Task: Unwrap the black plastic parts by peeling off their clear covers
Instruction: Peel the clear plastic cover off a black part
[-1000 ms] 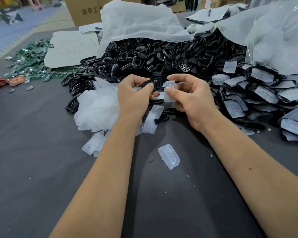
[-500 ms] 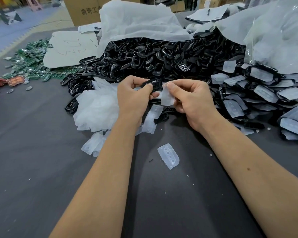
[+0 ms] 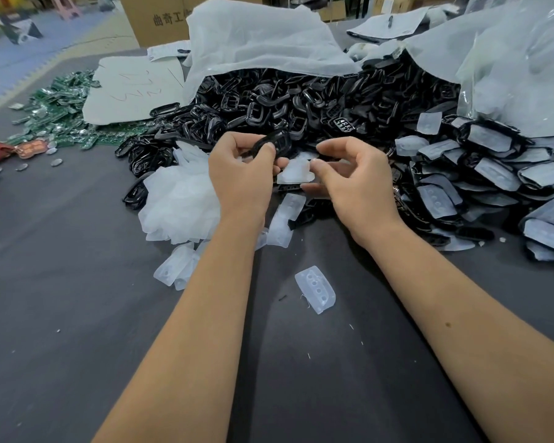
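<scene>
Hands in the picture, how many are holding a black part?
1. The left hand grips a black part; the right hand holds none.
</scene>
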